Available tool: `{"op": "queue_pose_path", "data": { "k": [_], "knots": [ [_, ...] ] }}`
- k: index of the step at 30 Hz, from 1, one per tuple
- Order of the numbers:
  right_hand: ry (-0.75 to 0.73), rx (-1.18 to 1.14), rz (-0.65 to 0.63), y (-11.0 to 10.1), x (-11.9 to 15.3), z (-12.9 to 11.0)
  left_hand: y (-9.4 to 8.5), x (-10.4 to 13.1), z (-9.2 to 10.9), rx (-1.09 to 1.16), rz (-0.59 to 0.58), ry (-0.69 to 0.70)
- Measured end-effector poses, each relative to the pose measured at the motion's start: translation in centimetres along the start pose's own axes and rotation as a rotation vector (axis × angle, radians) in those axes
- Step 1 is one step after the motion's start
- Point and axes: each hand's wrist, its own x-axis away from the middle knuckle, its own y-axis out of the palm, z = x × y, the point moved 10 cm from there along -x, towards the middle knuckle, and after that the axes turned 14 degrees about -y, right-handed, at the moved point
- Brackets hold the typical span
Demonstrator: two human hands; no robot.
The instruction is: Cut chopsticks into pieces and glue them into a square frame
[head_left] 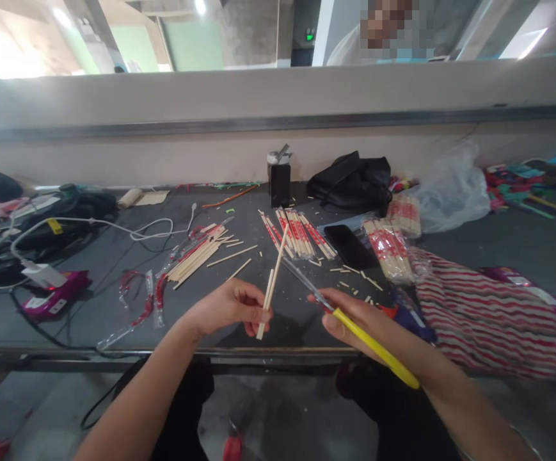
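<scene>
My left hand [234, 307] is closed, pinching two wooden chopsticks [278, 259] near their lower ends above the table's front edge. One stick reaches up further than the other. To the right, my right hand [354, 314] grips a pair of yellow-handled scissors [376, 346], seen nearly edge-on. Their metal blades point up and left, close to the sticks; I cannot tell whether they touch. Bare chopsticks [196, 259] lie in a pile left of centre. Beyond my hands, chopsticks in red-printed wrappers [299, 232] lie side by side. Short cut stick pieces [368, 280] are scattered near my right hand.
A black phone [349, 246] lies beside bundled chopstick packs [388, 250]. Striped cloth [489, 314] covers the right front. A dark bottle [279, 179] and black bag [349, 179] stand behind. Cables and a purple box [57, 294] sit left. Someone is beyond the partition.
</scene>
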Motion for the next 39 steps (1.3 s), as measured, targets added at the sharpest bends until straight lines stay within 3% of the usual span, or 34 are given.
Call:
{"op": "queue_pose_path", "data": {
  "k": [10, 24, 30, 39],
  "knots": [
    [0.03, 0.003, -0.061, 1.1, -0.7, -0.9, 2.4, -0.9, -1.4, -0.161, -0.108, -0.058],
    [0.055, -0.005, -0.081, 1.1, -0.6, -1.3, 2.4, -0.1, -1.2, -0.275, -0.065, -0.105],
    [0.015, -0.003, -0.074, 1.1, -0.8, -1.8, 2.0, 0.2, -1.0, -0.401, 0.012, -0.061],
    [-0.037, 0.023, -0.086, 1.1, -1.0, -2.7, 2.0, 1.4, 1.7, -0.765, 0.204, 0.095]
  ]
}}
